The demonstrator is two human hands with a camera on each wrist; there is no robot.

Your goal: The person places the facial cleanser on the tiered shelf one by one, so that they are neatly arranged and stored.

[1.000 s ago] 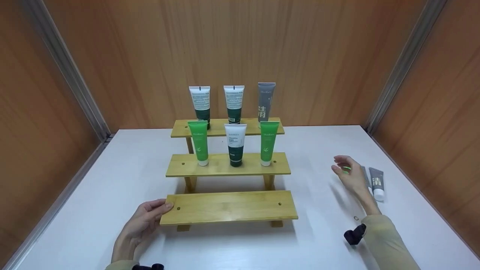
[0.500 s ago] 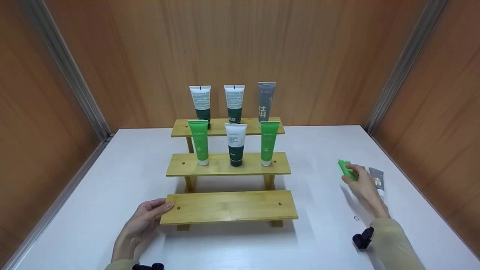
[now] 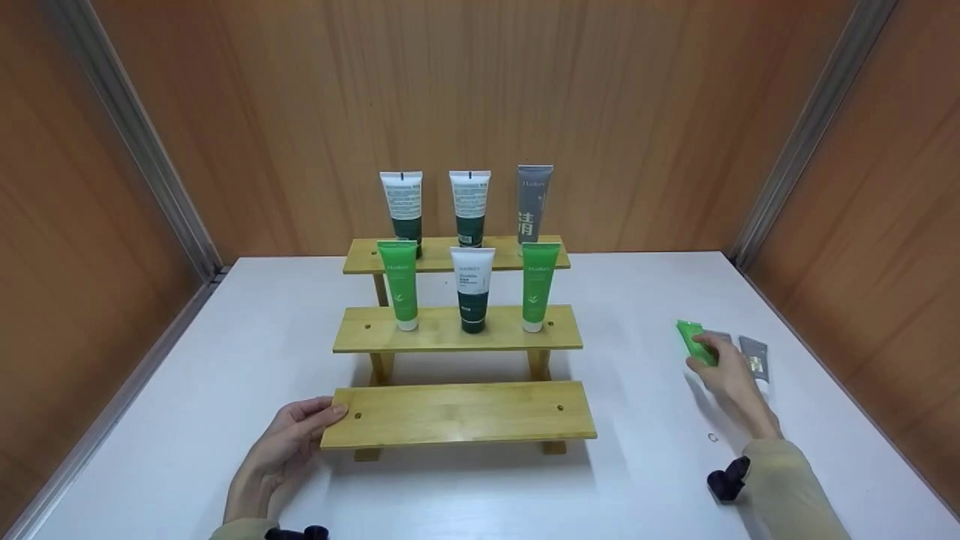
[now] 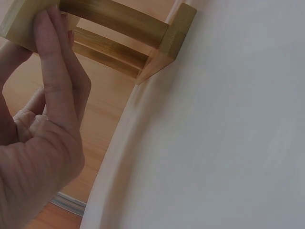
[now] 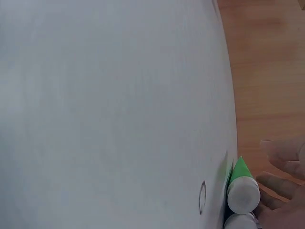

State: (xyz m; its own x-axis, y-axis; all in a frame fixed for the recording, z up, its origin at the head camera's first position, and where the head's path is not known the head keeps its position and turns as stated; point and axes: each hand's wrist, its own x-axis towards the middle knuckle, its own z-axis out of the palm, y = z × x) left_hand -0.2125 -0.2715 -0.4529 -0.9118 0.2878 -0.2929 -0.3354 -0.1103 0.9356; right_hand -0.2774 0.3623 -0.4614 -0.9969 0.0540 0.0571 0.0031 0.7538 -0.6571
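Note:
My left hand (image 3: 289,442) pinches the left end of the lowest plank of a three-tier wooden display stand (image 3: 457,414), thumb on top. In the left wrist view, its fingers (image 4: 56,81) reach under that plank. On the right of the table, my right hand (image 3: 731,379) is over a green squeeze tube (image 3: 690,331) lying down, thumb and fingers around its sides. The right wrist view shows the thumb (image 5: 281,149) apart from the tube's white cap (image 5: 243,194). Two grey squeeze tubes (image 3: 754,352) lie beside it, one mostly hidden.
White-and-dark-green tubes (image 3: 470,206) and a grey tube (image 3: 534,199) stand on the top tier. Two green tubes (image 3: 537,281) flank a white-and-dark-green one (image 3: 472,281) on the middle tier. A small ring (image 3: 712,437) lies on the white table (image 3: 637,480). Wood panels enclose three sides.
My right hand has moved slightly right and down, its thumb and fingers coming over the green tube. My left hand and the stand have stayed still.

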